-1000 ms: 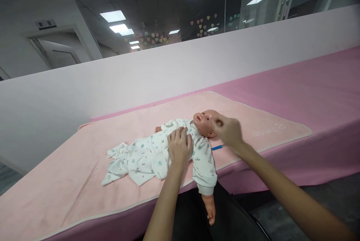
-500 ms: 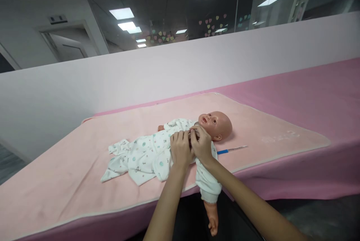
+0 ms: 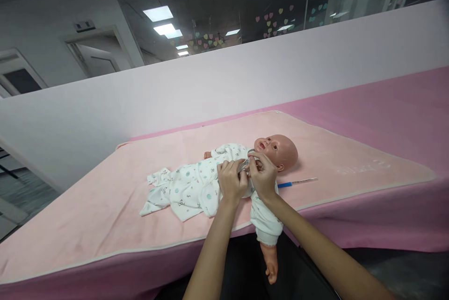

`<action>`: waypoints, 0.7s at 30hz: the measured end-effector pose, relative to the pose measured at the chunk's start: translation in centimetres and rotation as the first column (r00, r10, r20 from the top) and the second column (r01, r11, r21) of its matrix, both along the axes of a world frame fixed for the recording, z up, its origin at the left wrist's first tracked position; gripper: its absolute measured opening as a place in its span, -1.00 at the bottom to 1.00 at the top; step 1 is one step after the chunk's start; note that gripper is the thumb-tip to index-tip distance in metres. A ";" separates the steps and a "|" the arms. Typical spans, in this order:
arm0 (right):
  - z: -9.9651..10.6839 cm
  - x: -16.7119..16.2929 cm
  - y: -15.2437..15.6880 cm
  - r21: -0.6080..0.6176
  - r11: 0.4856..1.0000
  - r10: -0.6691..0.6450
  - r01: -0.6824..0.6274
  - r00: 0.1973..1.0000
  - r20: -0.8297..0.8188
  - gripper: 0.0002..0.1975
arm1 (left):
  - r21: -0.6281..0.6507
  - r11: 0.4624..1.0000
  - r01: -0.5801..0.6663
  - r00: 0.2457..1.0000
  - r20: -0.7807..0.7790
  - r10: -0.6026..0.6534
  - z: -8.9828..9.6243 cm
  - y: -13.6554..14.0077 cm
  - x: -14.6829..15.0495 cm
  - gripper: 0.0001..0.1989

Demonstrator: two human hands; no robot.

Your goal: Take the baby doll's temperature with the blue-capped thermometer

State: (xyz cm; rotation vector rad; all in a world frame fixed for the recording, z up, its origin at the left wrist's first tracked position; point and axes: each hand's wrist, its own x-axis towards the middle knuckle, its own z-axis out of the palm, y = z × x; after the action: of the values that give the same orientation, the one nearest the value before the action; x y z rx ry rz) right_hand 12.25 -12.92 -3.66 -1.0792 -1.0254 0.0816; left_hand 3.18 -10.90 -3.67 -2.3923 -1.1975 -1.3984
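Observation:
A baby doll lies on its back, head to the right, in a white printed baby suit. One sleeved arm hangs over the near edge of the bed. Over the doll's upper chest, just below its neck, my left hand is closed, fingers curled. Beside it my right hand pinches with thumb and fingers near the chin. Between the hands shows a small greyish, shiny thing, mostly covered by my fingers; its kind is unclear.
A slim stick with a blue end and a pale shaft lies by the doll's head. Under the doll is a pink pad on a pink-covered bed. A white low wall with glass above runs behind.
My hands have moved slightly apart, and the greyish thing between them shows more. The head view has shifted a little, so the doll appears further right and higher.

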 end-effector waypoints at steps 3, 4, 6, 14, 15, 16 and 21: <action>-0.1 0.5 0.0 -0.018 1.000 -0.017 0.019 0.997 0.081 -0.78 | -0.018 1.000 0.015 0.999 0.044 -0.014 0.0 0.0 -0.1 -0.68; -0.2 0.7 0.0 -0.044 0.999 -0.012 0.017 0.993 0.119 -0.76 | -0.020 1.000 0.019 0.999 0.048 -0.018 0.0 0.0 -0.1 -0.68; -0.3 0.9 0.0 -0.105 0.994 0.017 0.002 0.984 0.178 -0.71 | -0.016 1.000 0.018 0.999 0.049 -0.017 0.1 -0.1 -0.1 -0.69; -0.4 0.8 -0.2 -0.092 0.995 0.042 -0.025 0.982 0.185 -0.77 | 0.050 0.998 -0.044 0.998 0.053 0.041 0.1 0.1 0.3 -0.85; -0.4 0.8 -0.2 -0.083 0.996 0.041 -0.026 0.984 0.175 -0.77 | 0.063 0.997 -0.049 0.998 0.041 0.046 0.1 0.1 0.4 -0.85; -0.4 0.8 -0.2 -0.077 0.997 0.040 -0.028 0.985 0.168 -0.78 | 0.078 0.996 -0.053 0.998 0.030 0.051 0.1 0.1 0.4 -0.86; -0.4 0.9 -0.3 -0.059 0.997 0.051 -0.042 0.987 0.152 -0.77 | 0.128 0.989 -0.079 0.997 0.020 0.077 0.1 0.0 0.3 -0.84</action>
State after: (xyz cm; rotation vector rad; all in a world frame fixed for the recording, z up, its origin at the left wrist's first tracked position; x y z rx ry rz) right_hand 13.10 -13.18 -4.03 -1.1251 -1.1932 0.0654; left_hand 3.47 -10.95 -3.55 -2.2284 -1.1535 -1.4261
